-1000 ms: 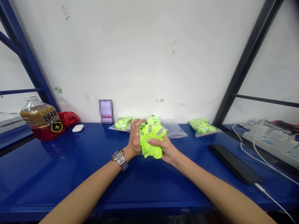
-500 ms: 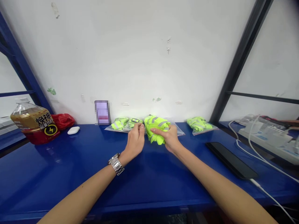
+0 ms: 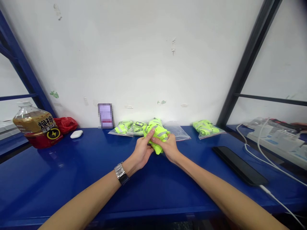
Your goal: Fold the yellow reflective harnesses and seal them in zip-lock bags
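Note:
A bundled fluorescent yellow-green reflective vest (image 3: 158,129) with grey stripes is held up over the blue table, between my two hands. My left hand (image 3: 143,148) is closed on its left side, thumb lying across the front. On the right side, my right hand (image 3: 169,147) grips the cloth, its thumb pointing inward; the fingers behind are partly hidden. Just behind the vest lies a clear plastic bag (image 3: 179,131), flat against the wall. Similar bagged vests rest to the left, one bag (image 3: 123,127) beside another bag (image 3: 138,126), and a further bagged vest (image 3: 205,127) sits to the right.
On the blue table (image 3: 79,172) stand a large drink bottle (image 3: 38,126) and a red plastic bag (image 3: 66,124) at left, near a white earbud case (image 3: 76,134). A phone (image 3: 106,115) leans on the wall. At right are a cabled black phone (image 3: 240,164) and a power strip (image 3: 280,140).
My left hand, closed beside the vest before, has moved onto it and now grips its left side. The vest has shifted slightly left and toward me, uncovering more of the clear bag.

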`<action>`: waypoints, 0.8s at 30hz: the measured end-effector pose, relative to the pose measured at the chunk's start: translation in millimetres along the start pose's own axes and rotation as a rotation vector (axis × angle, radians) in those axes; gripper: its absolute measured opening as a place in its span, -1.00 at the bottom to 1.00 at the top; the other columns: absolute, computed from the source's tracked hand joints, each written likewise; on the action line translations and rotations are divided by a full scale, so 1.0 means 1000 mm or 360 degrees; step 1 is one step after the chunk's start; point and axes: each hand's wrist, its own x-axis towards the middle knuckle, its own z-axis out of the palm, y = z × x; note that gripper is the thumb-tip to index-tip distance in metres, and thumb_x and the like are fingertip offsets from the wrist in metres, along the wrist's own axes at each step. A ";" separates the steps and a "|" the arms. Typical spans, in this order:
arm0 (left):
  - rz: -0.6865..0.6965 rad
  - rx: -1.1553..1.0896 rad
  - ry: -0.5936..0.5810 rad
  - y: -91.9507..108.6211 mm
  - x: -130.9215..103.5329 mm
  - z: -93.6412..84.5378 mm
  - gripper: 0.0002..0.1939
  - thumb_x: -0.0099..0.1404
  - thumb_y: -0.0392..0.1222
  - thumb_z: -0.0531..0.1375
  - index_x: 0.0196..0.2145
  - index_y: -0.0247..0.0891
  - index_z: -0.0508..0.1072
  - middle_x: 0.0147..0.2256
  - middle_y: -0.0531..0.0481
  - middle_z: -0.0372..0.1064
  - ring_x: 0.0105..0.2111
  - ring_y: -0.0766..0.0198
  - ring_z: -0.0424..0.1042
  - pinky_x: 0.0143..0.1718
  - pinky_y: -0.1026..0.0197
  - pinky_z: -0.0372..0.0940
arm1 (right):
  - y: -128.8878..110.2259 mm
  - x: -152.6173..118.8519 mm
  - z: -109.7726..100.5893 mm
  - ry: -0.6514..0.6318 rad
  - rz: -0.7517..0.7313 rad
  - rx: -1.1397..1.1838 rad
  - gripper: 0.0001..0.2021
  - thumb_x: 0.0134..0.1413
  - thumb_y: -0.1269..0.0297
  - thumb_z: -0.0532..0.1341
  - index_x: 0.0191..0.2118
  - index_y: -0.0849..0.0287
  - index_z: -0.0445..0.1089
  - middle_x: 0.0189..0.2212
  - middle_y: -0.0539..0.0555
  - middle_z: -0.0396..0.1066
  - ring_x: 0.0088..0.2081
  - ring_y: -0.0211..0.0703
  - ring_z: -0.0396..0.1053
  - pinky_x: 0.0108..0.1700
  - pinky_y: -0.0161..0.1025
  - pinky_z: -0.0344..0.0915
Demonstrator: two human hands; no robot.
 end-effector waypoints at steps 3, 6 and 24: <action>0.0060 -0.0038 -0.0044 0.000 0.002 0.000 -0.59 0.17 -0.09 0.32 -0.08 -0.37 0.48 -0.12 -0.20 0.49 -0.10 0.07 0.47 0.01 0.04 0.34 | 0.000 0.000 -0.001 -0.0025 0.0008 -0.0010 -0.69 -0.26 0.21 0.45 -0.31 0.23 0.53 -0.32 0.11 0.56 -0.32 -0.07 0.50 -0.20 -0.13 0.44; 0.0073 -0.0030 -0.0072 0.002 0.002 0.000 -0.60 0.17 -0.10 0.32 -0.09 -0.38 0.49 -0.13 -0.19 0.50 -0.10 0.07 0.47 0.02 0.05 0.33 | -0.001 -0.001 0.000 -0.0054 0.0026 0.0001 -0.67 -0.26 0.21 0.45 -0.29 0.23 0.53 -0.29 0.12 0.56 -0.29 -0.05 0.50 -0.17 -0.11 0.43; -0.0039 -0.0122 -0.0016 0.001 -0.001 -0.003 -0.64 0.20 -0.19 0.27 -0.04 -0.33 0.44 -0.10 -0.13 0.48 -0.13 0.13 0.48 -0.03 0.11 0.37 | -0.014 -0.001 -0.005 -0.0326 -0.0166 -0.0299 -0.51 -0.27 0.27 0.45 -0.10 0.14 0.41 -0.16 0.09 0.50 -0.11 -0.03 0.44 -0.03 -0.09 0.36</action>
